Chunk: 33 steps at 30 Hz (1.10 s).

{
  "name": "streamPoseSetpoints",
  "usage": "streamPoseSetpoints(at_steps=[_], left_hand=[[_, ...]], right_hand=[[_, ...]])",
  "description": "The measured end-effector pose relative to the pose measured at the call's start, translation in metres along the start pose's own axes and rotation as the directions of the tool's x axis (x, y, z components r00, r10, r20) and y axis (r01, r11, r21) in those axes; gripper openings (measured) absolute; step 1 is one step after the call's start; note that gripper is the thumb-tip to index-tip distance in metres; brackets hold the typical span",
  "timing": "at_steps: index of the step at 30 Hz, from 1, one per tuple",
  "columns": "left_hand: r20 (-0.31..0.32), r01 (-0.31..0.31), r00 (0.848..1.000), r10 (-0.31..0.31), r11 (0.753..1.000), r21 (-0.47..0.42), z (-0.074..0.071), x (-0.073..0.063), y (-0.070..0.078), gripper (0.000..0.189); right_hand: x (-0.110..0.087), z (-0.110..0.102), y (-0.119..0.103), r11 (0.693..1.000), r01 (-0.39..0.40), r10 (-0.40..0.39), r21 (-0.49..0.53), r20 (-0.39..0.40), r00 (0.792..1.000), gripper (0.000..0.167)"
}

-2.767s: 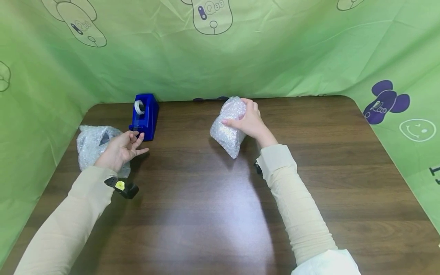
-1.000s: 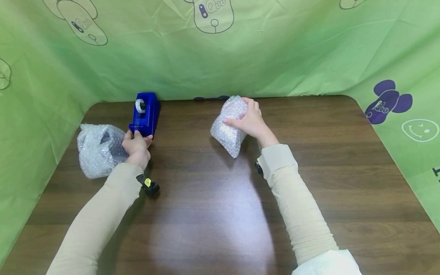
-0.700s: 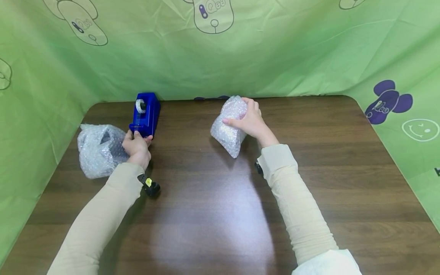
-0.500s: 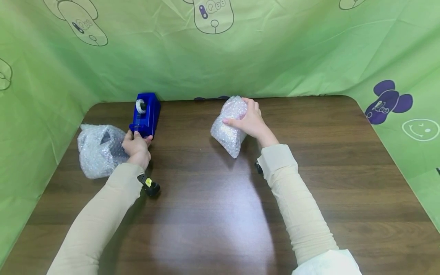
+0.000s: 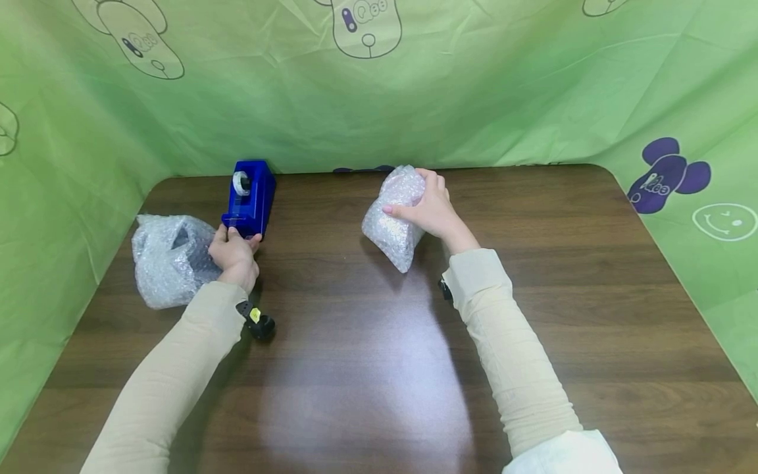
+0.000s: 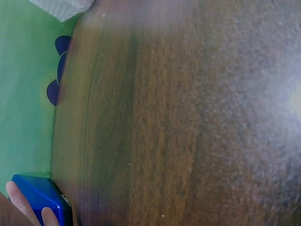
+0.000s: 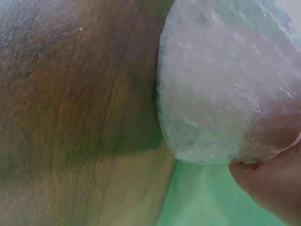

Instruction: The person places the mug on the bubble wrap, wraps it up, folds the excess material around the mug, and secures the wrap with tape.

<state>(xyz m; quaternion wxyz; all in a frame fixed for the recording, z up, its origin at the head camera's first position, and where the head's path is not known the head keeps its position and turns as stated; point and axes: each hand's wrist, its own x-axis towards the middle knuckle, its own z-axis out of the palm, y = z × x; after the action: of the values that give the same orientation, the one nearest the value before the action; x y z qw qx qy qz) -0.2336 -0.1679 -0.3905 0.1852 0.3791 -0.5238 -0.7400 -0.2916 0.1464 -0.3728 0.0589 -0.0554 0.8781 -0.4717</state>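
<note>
In the head view my left hand [image 5: 235, 257] is at the front end of a blue tape dispenser [image 5: 254, 197], its fingers bent against that end below the cutting edge. A roll of tape [image 5: 240, 184] sits in the dispenser. The left wrist view shows two fingertips [image 6: 49, 216] on the blue body. My right hand [image 5: 434, 207] grips a bubble-wrapped bundle [image 5: 387, 224] from its right side, thumb in front and fingers behind. What is inside the wrap is hidden. The right wrist view shows the clear bubble wrap [image 7: 211, 84] up close, with part of the hand below it.
A second bubble-wrapped bundle [image 5: 168, 263] lies left of my left hand, a dark opening or fold on its top. The brown wooden table [image 5: 355, 368] is bordered at the back and sides by a green printed cloth [image 5: 474, 99].
My left hand, earlier hovering with fingers spread over the left bundle's edge, has moved right and taken hold of the dispenser's front end. The right hand and its bundle have stayed in place.
</note>
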Motion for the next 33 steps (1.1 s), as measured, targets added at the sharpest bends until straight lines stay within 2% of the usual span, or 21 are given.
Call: streamPoseSetpoints(at_steps=[8,23,33], left_hand=[[-0.012,0.013,1.000,-0.014,1.000,-0.023,-0.0018,0.0029,0.0001,0.045],[-0.021,0.001,1.000,-0.002,0.999,-0.054,-0.0017,0.0045,-0.0002,0.041],[-0.038,0.001,0.999,-0.002,0.999,-0.033,-0.0012,0.0050,0.0012,0.042]], right_hand=[[0.0006,0.0012,-0.0006,1.000,0.002,-0.002,0.002,-0.002,1.000,0.099],[0.0005,0.0023,0.0002,1.000,0.011,-0.011,-0.008,-0.012,1.000,0.099],[0.0013,0.0029,0.0003,1.000,0.016,-0.016,-0.016,-0.014,1.000,0.100]])
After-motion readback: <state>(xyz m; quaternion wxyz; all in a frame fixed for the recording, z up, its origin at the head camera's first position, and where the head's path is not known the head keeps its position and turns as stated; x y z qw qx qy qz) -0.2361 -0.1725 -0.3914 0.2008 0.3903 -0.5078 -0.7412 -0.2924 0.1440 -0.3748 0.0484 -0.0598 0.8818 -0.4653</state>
